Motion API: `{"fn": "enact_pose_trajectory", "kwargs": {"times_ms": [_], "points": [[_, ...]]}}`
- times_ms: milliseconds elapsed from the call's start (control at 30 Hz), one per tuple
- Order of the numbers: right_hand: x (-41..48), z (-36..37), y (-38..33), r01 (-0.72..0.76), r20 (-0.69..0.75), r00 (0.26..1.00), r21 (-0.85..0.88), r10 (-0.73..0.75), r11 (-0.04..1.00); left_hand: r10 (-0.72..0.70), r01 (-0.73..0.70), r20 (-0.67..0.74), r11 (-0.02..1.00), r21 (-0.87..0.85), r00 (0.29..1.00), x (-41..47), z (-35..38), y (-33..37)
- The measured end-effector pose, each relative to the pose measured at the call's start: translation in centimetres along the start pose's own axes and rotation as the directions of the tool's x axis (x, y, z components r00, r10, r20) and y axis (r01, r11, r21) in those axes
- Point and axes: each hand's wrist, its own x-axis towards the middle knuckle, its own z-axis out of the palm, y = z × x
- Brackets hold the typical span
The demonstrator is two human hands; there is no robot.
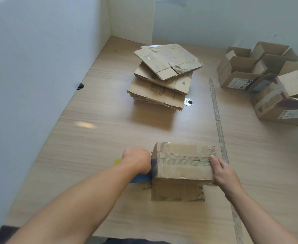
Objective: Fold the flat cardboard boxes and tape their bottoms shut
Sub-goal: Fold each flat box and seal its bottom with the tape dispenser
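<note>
The left hand (137, 162) is closed in a fist around a blue tool (141, 178) at the left end of a cardboard box (183, 164). The tool is blurred. A blue part shows under the hand, touching the left side of the box, and a yellow part shows on the far side of the hand. I cannot tell what kind of tool it is.

The right hand (223, 171) lies against the right end of the same box. Its fingers are rather straight and spread down the side, and the thumb is on the top edge. So the two hands are apart, one at each end, with the box between them.

The box stands near the front edge of the wooden table (91, 138), just before the person. Its upper face is torn — the wavy inner layer shows in a band along the middle seam. A flap lies flat on the table at the near side.

A long strip of tape (218, 124) runs on the table surface, just beside the right end of the box. Further back, in the middle, there is a stack of flat boxes (162, 80), untidy, and a round metal hole (188, 102) is beside it. At the right — well apart from the hands — several open folded boxes (241, 67) stand together. A white wall (30, 67) closes the left side.
</note>
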Motion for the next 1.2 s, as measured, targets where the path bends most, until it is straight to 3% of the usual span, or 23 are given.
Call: {"fn": "enact_pose_trajectory", "kwargs": {"times_ms": [100,233,600,700,833,900,967,1033,1200], "points": [[0.2,-0.4,-0.2,-0.039,0.031,0.999,0.018,0.038,0.999,-0.085,0.071,-0.082,0.985,-0.160,0.993,-0.2,1.7,-3.2],[0.3,-0.8,-1.3,-0.146,0.098,0.986,0.092,0.137,0.985,-0.165,0.128,-0.191,0.973,-0.191,0.968,-0.5,3.6,-6.9],[0.3,-0.7,-1.4,-0.250,0.132,0.963,0.119,0.234,0.961,-0.192,0.114,-0.144,0.898,-0.425,0.971,-0.8,8.1,-8.4],[0.2,-1.0,-1.6,-0.248,0.162,0.958,0.053,0.236,0.967,-0.259,0.139,-0.214,0.881,-0.452,0.942,-0.9,7.4,-7.9],[0.6,-1.2,-0.4,-0.121,0.137,0.981,-0.133,0.140,0.984,-0.237,-0.092,-0.406,0.760,-0.643,0.883,-1.9,4.6,-4.5],[0.0,-1.1,-1.5,-0.119,0.149,0.978,-0.190,0.149,0.975,-0.196,-0.150,-0.331,0.610,-0.778,0.923,-2.3,2.9,-2.0],[-0.5,-0.8,-2.4,-0.125,0.165,0.973,-0.214,0.162,0.969,-0.174,-0.099,-0.206,0.482,-0.871,0.963,-2.3,1.6,0.7],[-0.7,-0.2,-2.9,-0.139,0.166,0.971,-0.186,0.170,0.973,-0.195,-0.047,-0.157,0.475,-0.879,0.968,-2.1,1.1,3.1],[-1.6,1.6,-3.8,-0.157,0.093,0.981,-0.110,0.168,0.981,-0.332,0.004,-0.203,0.529,-0.849,0.921,-1.6,2.0,6.4]]}}
